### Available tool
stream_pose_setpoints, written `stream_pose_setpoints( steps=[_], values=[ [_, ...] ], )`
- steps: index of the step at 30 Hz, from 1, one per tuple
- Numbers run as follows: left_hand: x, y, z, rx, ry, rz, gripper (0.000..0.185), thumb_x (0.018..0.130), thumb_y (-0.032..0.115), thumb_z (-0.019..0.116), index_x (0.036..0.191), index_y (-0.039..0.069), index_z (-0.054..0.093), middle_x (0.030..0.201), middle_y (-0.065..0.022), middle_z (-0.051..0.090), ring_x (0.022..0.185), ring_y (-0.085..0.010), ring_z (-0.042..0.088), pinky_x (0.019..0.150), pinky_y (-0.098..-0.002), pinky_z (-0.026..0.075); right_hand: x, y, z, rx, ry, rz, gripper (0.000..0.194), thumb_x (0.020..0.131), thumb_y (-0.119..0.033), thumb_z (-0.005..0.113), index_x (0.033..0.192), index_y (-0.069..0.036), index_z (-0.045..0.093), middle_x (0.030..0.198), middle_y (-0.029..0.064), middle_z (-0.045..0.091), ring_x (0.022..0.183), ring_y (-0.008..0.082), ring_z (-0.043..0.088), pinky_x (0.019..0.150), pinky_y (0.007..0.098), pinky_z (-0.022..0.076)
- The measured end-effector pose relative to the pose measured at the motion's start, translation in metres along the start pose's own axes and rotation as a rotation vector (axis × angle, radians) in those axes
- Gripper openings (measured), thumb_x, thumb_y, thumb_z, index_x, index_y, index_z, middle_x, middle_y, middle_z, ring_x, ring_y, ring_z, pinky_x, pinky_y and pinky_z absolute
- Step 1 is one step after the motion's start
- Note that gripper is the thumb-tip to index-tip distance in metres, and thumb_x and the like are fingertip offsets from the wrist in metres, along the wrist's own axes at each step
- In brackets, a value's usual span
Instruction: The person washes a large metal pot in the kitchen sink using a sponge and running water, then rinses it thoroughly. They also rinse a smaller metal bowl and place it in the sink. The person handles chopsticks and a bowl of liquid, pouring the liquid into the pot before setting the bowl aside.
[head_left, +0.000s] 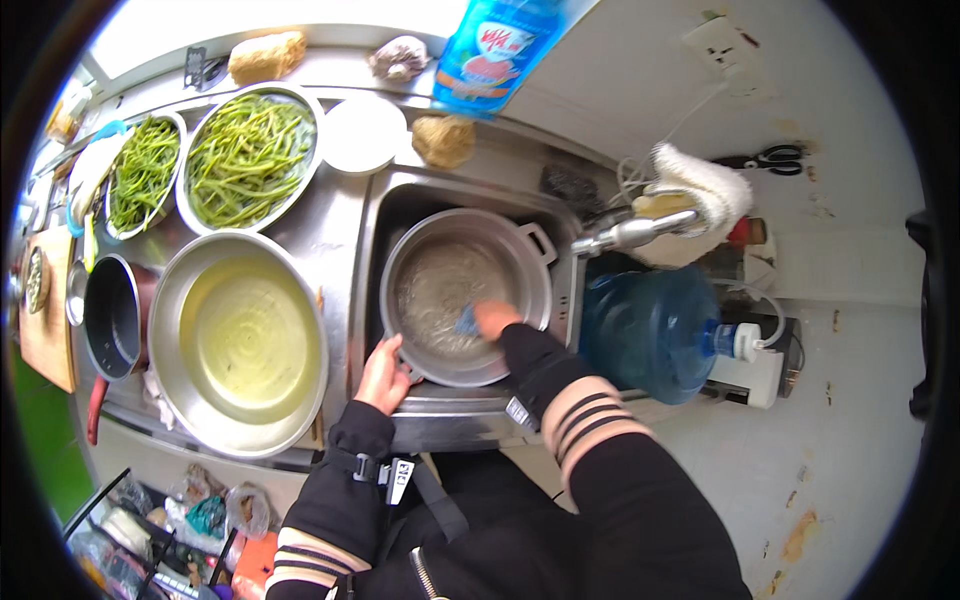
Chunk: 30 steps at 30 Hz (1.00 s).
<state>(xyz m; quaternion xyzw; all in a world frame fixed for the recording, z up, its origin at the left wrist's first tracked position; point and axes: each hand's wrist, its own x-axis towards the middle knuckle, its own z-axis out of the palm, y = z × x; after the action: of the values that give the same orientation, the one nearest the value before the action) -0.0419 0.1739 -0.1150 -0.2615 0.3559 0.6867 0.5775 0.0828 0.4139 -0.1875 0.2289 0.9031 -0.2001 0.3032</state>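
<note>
A round grey metal pot (424, 259) with side handles sits in the stainless steel sink (379, 225), with some water in its bottom. My left hand (385, 375) grips the pot's near left side, by its handle. Inside the pot, towards its near right, my right hand (496, 319) holds a blue cloth or scouring pad (466, 322) against the bottom; the hand is slightly blurred. The metal faucet (637, 231) reaches in from the right, beside the pot's far handle. How my right fingers wrap the blue pad is partly hidden.
Left of the sink stand a wide metal basin (169, 352) of yellowish water, a dark saucepan (112, 315) and two bowls of green beans (247, 161) (146, 169). A large blue water bottle (649, 334) lies at the right. A blue detergent bottle (491, 56) stands behind the sink.
</note>
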Motion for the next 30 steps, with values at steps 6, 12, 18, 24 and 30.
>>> stream_pose_setpoints(
  steps=[6,12,18,24,30],
  values=[
    [-0.023,0.007,-0.001,-0.047,0.124,-0.039,0.05,0.105,0.047,0.033,0.126,0.006,0.052,0.126,-0.0108,0.057,0.115,-0.0259,0.053,0.104,-0.0493,0.038,-0.002,-0.049,-0.066,1.259,-0.245,-0.016,0.042,0.088,-0.007,0.063,0.127,-0.011,0.046,0.083,0.0027,0.059,0.07,0.0091,0.057,0.055,0.0249,0.0461],
    [-0.046,0.018,0.011,-0.033,0.005,-0.02,0.056,0.106,0.048,0.027,0.14,0.006,0.043,0.137,-0.0121,0.053,0.125,-0.0288,0.05,0.111,-0.0512,0.032,-0.035,-0.169,-0.062,0.951,-0.043,-0.266,0.036,0.082,-0.003,0.058,0.116,-0.008,0.045,0.088,0.0095,0.061,0.079,0.0195,0.06,0.068,0.0352,0.0492],
    [-0.028,0.011,0.004,-0.191,0.001,0.049,0.055,0.105,0.047,0.032,0.141,0.005,0.04,0.132,-0.0115,0.055,0.122,-0.0292,0.052,0.107,-0.048,0.039,-0.057,-0.128,-0.02,0.828,-0.086,-0.502,0.029,0.08,-0.004,0.057,0.108,-0.007,0.048,0.098,0.0244,0.063,0.093,0.0439,0.062,0.08,0.0478,0.0478],
    [-0.039,0.006,0.009,0.029,0.042,0.174,0.063,0.103,0.048,0.038,0.148,0.004,0.034,0.138,-0.0111,0.049,0.118,-0.0244,0.05,0.103,-0.0405,0.039,-0.067,-0.023,-0.015,-0.082,-0.251,-0.227,0.024,0.092,-0.017,0.05,0.109,-0.009,0.066,0.109,0.0199,0.065,0.105,0.0372,0.063,0.085,0.0475,0.0518],
    [-0.057,-0.004,0.023,0.244,0.225,0.435,0.062,0.103,0.045,0.044,0.148,0.004,0.037,0.146,-0.0068,0.044,0.118,-0.0209,0.048,0.107,-0.0393,0.035,-0.014,0.022,-0.008,-0.475,0.238,-0.089,0.024,0.091,-0.018,0.054,0.111,-0.009,0.062,0.107,0.0135,0.066,0.098,0.0315,0.066,0.081,0.0446,0.0514]
  ],
)
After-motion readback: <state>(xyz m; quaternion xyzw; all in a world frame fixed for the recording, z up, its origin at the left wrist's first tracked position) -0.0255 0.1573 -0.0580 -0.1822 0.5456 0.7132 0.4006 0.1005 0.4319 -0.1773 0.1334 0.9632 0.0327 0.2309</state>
